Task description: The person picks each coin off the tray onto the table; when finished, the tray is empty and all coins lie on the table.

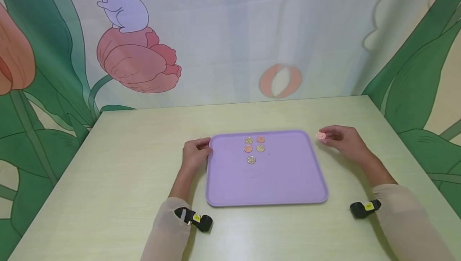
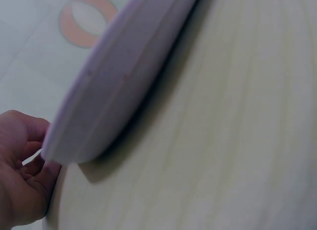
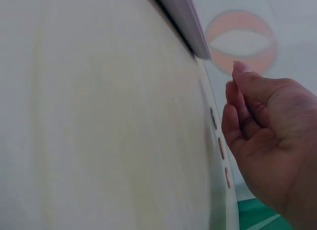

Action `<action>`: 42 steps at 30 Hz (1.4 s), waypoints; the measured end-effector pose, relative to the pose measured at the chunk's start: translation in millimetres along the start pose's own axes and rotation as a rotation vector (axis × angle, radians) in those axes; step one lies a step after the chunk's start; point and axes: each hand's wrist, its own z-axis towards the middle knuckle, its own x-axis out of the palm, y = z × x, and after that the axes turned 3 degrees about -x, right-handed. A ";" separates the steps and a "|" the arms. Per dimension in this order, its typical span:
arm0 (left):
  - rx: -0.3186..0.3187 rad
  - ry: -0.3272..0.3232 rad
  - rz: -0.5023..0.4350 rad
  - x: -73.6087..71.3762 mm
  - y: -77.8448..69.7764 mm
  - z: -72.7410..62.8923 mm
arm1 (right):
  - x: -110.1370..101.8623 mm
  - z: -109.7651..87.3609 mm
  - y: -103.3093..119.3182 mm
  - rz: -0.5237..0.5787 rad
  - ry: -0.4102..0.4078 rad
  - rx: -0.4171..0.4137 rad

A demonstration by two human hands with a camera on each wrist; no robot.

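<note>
I've a coin [image 1: 321,135] just off tray's [image 1: 288,181] far R corner, pinched betw. thumb & fingers of R hand [image 1: 342,139]. 5 coins [image 1: 261,148] lie twd tray's far edge. 3 thin discs [image 3: 221,148], prob. coins, on table [image 1: 90,193] R of tray. L hand [image 1: 194,155] grips tray's L rim nr far corner. Step, I'd judge: coin transfer; next calls for firm pinch, clearance over tray's R rim.

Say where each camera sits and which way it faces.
Head: on the head, facing forward and down at the tray; left hand, right hand and sleeves show.
Left wrist: on that wrist, facing the tray's side; left hand shows.
Right wrist: on that wrist, facing across the table; right hand shows.
Wrist views share tray and orange ring.
</note>
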 end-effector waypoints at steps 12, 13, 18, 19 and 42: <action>0.004 -0.002 -0.006 0.3 0.5 0.6 | -13.5 -5.8 -20.2 -0.123 0.033 0.062; 0.003 -0.003 -0.005 0.3 0.5 0.5 | -14.0 -5.9 -21.0 -0.130 0.040 0.059; 0.003 -0.004 -0.004 1.4 0.8 0.5 | -15.4 -5.8 -21.9 -0.173 0.076 0.051; 0.003 -0.004 -0.003 1.6 1.0 0.8 | -15.7 -5.8 -22.0 -0.179 0.078 0.048; -0.003 -0.004 0.009 1.1 -0.2 -0.1 | -15.8 -5.5 -25.0 -0.191 0.067 0.069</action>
